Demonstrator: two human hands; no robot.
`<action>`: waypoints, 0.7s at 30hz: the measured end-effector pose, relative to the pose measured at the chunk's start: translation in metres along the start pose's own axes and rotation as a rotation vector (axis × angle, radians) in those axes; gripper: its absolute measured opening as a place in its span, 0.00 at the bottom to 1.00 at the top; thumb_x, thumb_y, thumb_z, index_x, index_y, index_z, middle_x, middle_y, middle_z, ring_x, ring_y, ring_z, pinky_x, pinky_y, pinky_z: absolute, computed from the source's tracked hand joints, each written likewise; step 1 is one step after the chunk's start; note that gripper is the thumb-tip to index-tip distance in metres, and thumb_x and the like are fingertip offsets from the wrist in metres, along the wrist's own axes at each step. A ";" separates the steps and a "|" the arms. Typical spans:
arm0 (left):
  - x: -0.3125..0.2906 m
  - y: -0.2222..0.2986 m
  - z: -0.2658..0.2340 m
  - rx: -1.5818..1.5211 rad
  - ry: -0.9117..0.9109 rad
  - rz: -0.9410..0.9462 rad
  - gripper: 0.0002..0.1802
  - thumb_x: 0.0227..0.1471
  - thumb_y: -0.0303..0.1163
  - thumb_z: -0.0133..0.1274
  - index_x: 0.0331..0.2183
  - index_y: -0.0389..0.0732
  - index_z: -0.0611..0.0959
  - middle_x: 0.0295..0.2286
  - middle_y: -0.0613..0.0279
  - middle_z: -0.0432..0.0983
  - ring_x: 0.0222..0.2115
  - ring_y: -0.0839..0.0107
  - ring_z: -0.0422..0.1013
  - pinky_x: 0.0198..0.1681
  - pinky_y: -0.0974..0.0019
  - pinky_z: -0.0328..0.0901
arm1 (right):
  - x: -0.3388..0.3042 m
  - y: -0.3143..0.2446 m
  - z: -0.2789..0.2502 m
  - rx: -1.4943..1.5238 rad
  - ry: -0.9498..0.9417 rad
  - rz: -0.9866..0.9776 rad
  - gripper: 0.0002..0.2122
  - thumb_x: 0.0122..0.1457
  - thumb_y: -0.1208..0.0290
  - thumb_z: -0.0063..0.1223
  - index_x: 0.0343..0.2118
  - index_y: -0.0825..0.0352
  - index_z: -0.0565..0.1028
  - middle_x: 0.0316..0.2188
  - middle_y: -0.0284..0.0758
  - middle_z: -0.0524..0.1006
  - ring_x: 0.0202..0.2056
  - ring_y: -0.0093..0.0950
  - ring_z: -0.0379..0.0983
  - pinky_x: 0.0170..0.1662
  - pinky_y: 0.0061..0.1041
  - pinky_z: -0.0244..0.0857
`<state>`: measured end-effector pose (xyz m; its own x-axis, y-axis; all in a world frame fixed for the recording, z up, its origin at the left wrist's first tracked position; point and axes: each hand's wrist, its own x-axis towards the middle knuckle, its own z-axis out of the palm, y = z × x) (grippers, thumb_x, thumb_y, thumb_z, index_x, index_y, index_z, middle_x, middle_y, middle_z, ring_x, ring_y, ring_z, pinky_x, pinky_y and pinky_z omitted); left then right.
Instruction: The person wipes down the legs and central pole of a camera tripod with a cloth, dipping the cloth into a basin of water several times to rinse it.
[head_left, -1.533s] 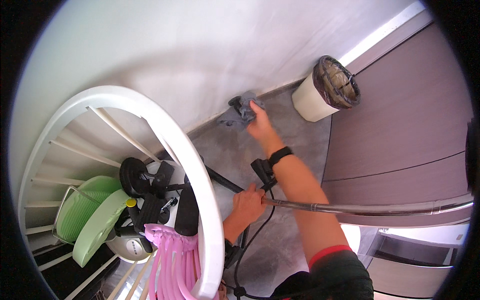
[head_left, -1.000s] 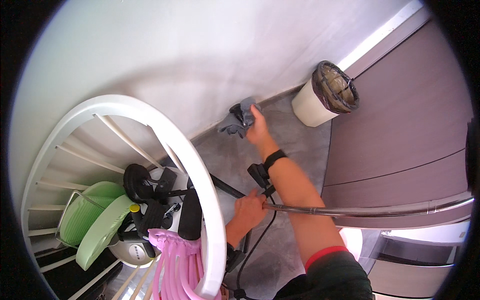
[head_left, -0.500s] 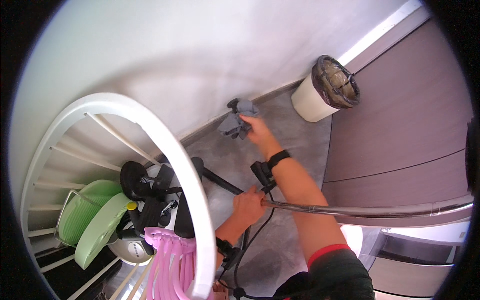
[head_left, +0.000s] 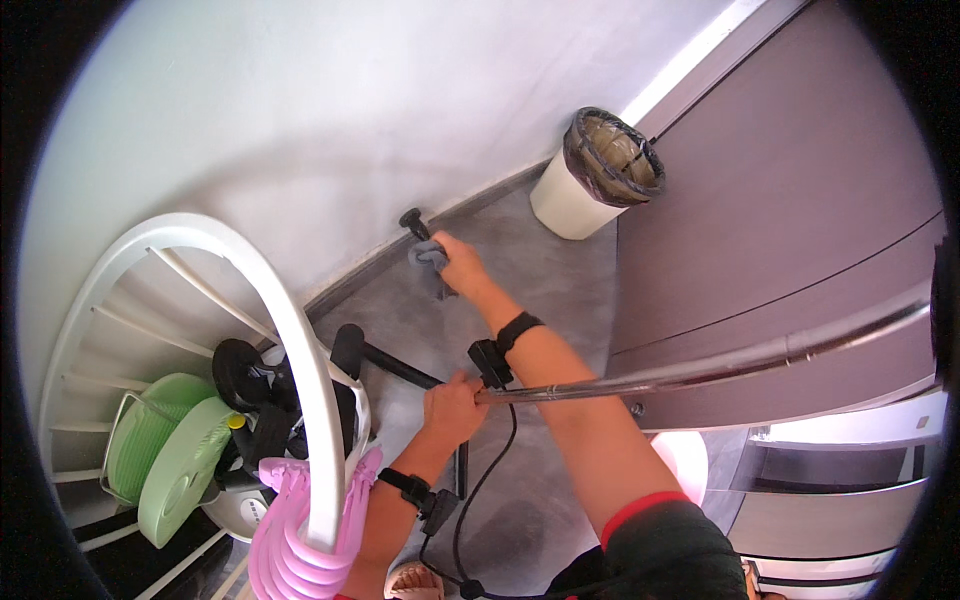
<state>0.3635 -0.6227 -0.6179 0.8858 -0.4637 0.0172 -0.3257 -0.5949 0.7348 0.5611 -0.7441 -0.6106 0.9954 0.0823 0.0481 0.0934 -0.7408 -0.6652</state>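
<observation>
My right hand [head_left: 460, 268] is closed on a crumpled grey cloth [head_left: 428, 256], which is pressed around a black bar near the wall. The round black end [head_left: 412, 221] of that bar sticks out beyond the cloth. My left hand [head_left: 452, 408] grips the lower end of a long chrome pole [head_left: 690, 378], where it meets the black bars. One black bar [head_left: 400, 367] runs from there to a thick cap at the left; another goes down behind my left forearm. The pole slants off to the right, passing over my right forearm.
A white bin [head_left: 575, 200] with a dark liner stands by the wall and a brown panel [head_left: 780, 220]. At left, a white curved rack [head_left: 270, 270] holds pink hangers [head_left: 300, 530]; a green fan [head_left: 185, 470] stands behind it. A cable [head_left: 508, 440] hangs between my forearms.
My right hand and the cloth have shifted along the bar, exposing its black end. The cloth is bunched smaller now. The whole view has shifted, with the bin and pole appearing further left.
</observation>
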 end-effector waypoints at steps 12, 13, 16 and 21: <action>-0.004 0.009 0.002 -0.035 0.037 -0.001 0.08 0.45 0.35 0.53 0.25 0.42 0.82 0.25 0.52 0.72 0.26 0.51 0.73 0.31 0.53 0.67 | -0.218 0.057 -0.076 0.189 0.067 0.385 0.19 0.48 0.79 0.57 0.46 0.68 0.69 0.39 0.39 0.75 0.43 0.30 0.70 0.46 0.26 0.63; -0.002 0.013 0.001 -0.009 0.036 0.010 0.09 0.46 0.37 0.53 0.26 0.42 0.82 0.26 0.52 0.73 0.26 0.50 0.73 0.31 0.52 0.67 | -0.245 0.057 -0.080 0.210 0.137 0.314 0.19 0.48 0.79 0.56 0.46 0.68 0.68 0.39 0.39 0.74 0.43 0.30 0.70 0.46 0.26 0.63; 0.015 0.011 0.008 0.090 0.116 -0.025 0.16 0.48 0.42 0.52 0.24 0.38 0.82 0.24 0.49 0.74 0.26 0.47 0.72 0.32 0.50 0.66 | -0.310 0.037 -0.099 0.281 0.173 0.294 0.21 0.49 0.79 0.57 0.48 0.67 0.68 0.40 0.38 0.74 0.45 0.29 0.70 0.47 0.26 0.64; 0.065 0.034 0.005 0.041 0.039 -0.232 0.21 0.49 0.47 0.50 0.27 0.38 0.83 0.27 0.44 0.77 0.32 0.47 0.74 0.38 0.52 0.68 | -0.422 0.047 -0.104 0.344 0.234 0.533 0.23 0.45 0.80 0.61 0.47 0.67 0.70 0.40 0.33 0.75 0.44 0.25 0.70 0.49 0.24 0.63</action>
<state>0.4086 -0.6766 -0.5953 0.9503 -0.2865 -0.1219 -0.1246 -0.7088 0.6943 0.1472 -0.8827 -0.5850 0.8853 -0.4108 -0.2180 -0.3845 -0.3829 -0.8400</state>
